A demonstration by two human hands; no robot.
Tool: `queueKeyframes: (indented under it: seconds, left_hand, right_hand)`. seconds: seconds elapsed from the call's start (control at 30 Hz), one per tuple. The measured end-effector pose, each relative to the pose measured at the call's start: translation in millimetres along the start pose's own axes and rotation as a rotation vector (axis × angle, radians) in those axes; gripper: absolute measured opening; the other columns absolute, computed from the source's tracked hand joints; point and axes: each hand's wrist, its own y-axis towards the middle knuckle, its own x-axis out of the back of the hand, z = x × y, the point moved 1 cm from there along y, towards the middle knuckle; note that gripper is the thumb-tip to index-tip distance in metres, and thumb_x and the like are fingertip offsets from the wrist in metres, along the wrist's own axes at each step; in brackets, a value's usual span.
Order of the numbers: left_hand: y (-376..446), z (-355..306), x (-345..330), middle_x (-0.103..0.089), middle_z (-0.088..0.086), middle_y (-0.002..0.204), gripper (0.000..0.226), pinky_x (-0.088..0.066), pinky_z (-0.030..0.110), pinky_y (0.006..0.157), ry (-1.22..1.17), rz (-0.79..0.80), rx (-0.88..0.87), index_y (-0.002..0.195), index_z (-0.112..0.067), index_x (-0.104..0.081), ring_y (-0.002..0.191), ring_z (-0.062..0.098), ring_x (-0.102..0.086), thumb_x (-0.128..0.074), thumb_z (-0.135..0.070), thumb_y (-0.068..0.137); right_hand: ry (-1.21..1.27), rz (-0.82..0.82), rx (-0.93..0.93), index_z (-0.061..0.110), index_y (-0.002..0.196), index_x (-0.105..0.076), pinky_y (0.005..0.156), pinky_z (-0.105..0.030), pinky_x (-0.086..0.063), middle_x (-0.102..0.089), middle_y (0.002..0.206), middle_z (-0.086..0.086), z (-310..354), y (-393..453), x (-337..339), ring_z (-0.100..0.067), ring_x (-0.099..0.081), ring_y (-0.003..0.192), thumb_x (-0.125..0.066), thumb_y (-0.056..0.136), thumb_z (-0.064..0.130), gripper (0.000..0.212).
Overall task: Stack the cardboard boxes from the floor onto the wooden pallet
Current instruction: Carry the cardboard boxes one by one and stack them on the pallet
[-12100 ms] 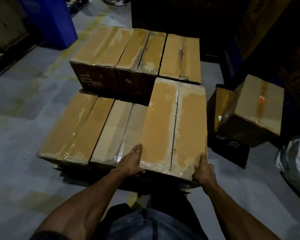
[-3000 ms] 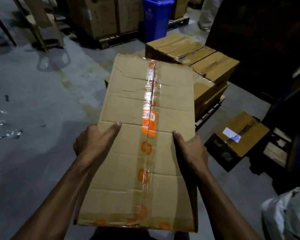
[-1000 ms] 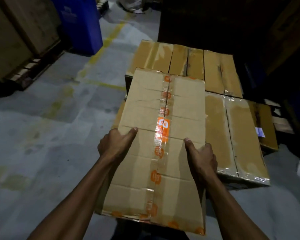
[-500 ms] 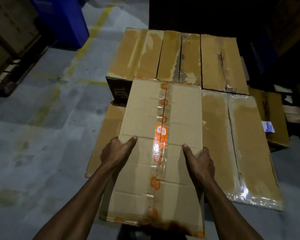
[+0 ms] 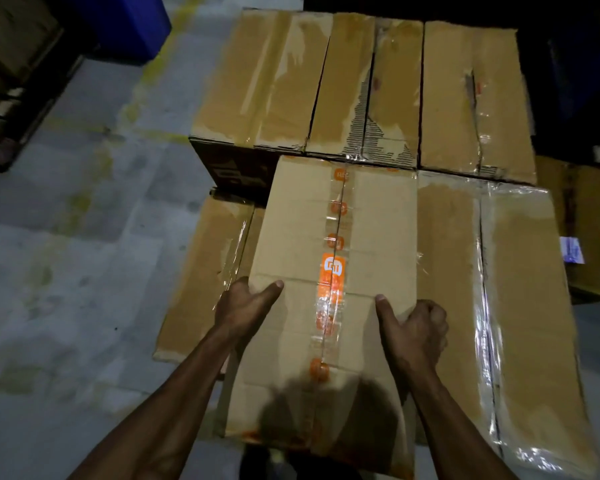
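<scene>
Lowered closer to the stacked boxes [image 5: 361, 88], the orange-taped carton [image 5: 329, 289] is gripped by left hand [image 5: 245, 306] and right hand [image 5: 413, 327], fingers wrapped over its sides. Best set flush against the taller neighbouring box [image 5: 499, 289].

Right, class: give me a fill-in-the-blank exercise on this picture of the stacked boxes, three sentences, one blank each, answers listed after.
1. The box with orange tape is held at its sides by ______ hands, the left hand and the right hand.
2. The logo squares along that box's centre seam are ______ in colour.
3. On the box's right lies a box wrapped in shiny clear tape; beyond it, the far row holds ______ boxes side by side.

Missing words: two; orange; three
</scene>
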Motion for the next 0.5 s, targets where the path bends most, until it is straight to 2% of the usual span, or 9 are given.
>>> queueKeyframes:
  seconds: [0.1,0.17,0.23,0.33,0.5]
  left_hand:
    - [15.8,-0.9,-9.6,-0.072,-0.006,0.091,0.041,-0.054,0.028,0.073,-0.067,0.029,-0.015,0.098,-0.021,-0.071,0.084,0.018,-0.068,-0.073,-0.058,0.081]
    - [26.0,-3.0,-17.6,-0.072,-0.003,0.092,0.036,-0.050,0.023,0.067,-0.124,0.053,-0.023,0.103,-0.019,-0.071,0.084,0.014,-0.068,-0.076,-0.048,0.083]
    - [39.7,-3.2,-29.4,-0.073,0.000,0.098,0.035,-0.055,0.028,0.074,-0.160,0.078,-0.014,0.109,-0.017,-0.071,0.089,0.018,-0.069,-0.076,-0.041,0.085]
    - [60.7,-0.5,-45.5,-0.075,0.004,0.102,0.034,-0.058,0.036,0.083,-0.202,0.088,0.000,0.113,-0.014,-0.072,0.095,0.025,-0.071,-0.077,-0.034,0.085]
    - [67.4,5.5,-51.6,-0.075,0.001,0.097,0.028,-0.054,0.027,0.074,-0.232,0.060,-0.029,0.112,-0.019,-0.073,0.090,0.021,-0.072,-0.077,-0.030,0.087]
  right_hand:
    - [-0.003,-0.026,0.010,0.000,0.132,-0.051,0.113,-0.046,-0.023,-0.036,0.147,-0.014,-2.0,12.4,-6.2,-0.034,-0.032,0.136,-0.050,0.081,0.071,0.087]
    - [0.002,0.005,0.021,0.002,0.140,-0.043,0.117,-0.047,-0.017,-0.028,0.154,-0.013,-2.8,18.2,-12.1,-0.033,-0.025,0.142,-0.046,0.079,0.070,0.092]
    - [-0.077,0.081,0.059,0.007,0.152,-0.026,0.119,-0.048,-0.009,-0.013,0.162,-0.013,-8.0,23.0,-26.4,-0.032,-0.012,0.148,-0.047,0.083,0.067,0.094]
    - [-0.308,0.166,0.140,0.016,0.157,-0.006,0.118,-0.051,0.006,0.015,0.164,-0.012,-20.2,24.0,-47.4,-0.030,0.014,0.150,-0.044,0.089,0.066,0.092]
    - [-0.416,0.197,0.146,0.017,0.157,-0.001,0.117,-0.053,0.010,0.024,0.161,-0.016,-21.5,23.6,-53.7,-0.034,0.021,0.148,-0.031,0.091,0.071,0.091]
